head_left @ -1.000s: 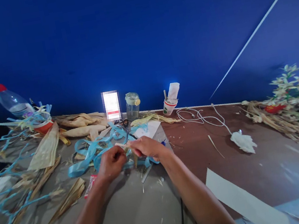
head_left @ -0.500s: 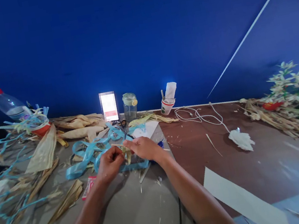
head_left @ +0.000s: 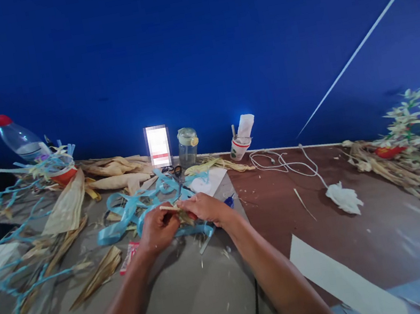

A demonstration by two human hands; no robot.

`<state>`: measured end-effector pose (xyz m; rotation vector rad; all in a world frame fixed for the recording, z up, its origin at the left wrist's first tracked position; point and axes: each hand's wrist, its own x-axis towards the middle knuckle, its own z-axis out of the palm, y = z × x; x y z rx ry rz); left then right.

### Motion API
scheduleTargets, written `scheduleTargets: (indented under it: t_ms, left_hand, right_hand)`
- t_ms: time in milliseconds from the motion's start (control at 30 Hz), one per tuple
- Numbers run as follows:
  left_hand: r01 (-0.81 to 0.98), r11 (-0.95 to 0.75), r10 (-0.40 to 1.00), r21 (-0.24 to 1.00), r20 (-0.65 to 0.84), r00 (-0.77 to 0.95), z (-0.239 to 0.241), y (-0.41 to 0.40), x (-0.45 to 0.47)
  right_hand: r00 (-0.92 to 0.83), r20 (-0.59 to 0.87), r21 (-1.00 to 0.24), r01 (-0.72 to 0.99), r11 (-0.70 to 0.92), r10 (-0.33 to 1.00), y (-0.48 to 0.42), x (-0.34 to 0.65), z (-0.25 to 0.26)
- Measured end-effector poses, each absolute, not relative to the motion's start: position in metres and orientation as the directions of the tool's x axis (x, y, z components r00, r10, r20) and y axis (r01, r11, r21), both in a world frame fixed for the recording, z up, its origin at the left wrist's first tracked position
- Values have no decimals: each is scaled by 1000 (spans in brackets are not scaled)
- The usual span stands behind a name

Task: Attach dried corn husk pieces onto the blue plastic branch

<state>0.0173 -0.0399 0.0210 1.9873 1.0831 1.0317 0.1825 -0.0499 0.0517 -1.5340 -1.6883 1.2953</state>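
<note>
Close together over the table, my left hand [head_left: 158,231] and my right hand [head_left: 206,209] both have their fingers pinched on a small piece of dried husk [head_left: 185,217]. A thin pale strip [head_left: 167,208] sticks out above the left fingers; whether it is part of the husk I cannot tell. Light blue ribbon [head_left: 123,215] lies in loose loops behind and beneath the hands. Scissors [head_left: 177,171] with dark handles rest just beyond. My fingers hide much of the husk piece.
Dried husks [head_left: 118,170] line the back edge, beside a lidded jar [head_left: 188,147] and a paper cup [head_left: 240,147]. A tilted bottle [head_left: 22,141] is at left. White cable [head_left: 284,163], crumpled tissue [head_left: 344,199], a paper strip [head_left: 341,280] and white flowers [head_left: 415,112] occupy the right.
My hands have turned slightly, and the husk piece that hung down between them is now more hidden by the fingers. The pale strip shows more clearly. The whole view has shifted a little.
</note>
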Motion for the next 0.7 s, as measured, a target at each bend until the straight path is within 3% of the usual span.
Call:
scheduleTargets:
  t_ms: [233,433,567,700]
  left_hand:
    - [422,-555,827,717,418,377,19,-38,15]
    - [447,-482,872,754,364,326,11,-29,7]
    - [331,-329,944,884,293,155,7,-22,2]
    - [165,-249,956,954,215,198,10,-24,6]
  right_hand:
    - [-283,-218,-920,378,-101,934,-50,183,47]
    - [-292,-225,-916,387,-100,930,-53,191,59]
    - [-158,-54,-921,389,12,986,-55,204,74]
    - [-25,133,-868,480,128,991,-43,200,66]
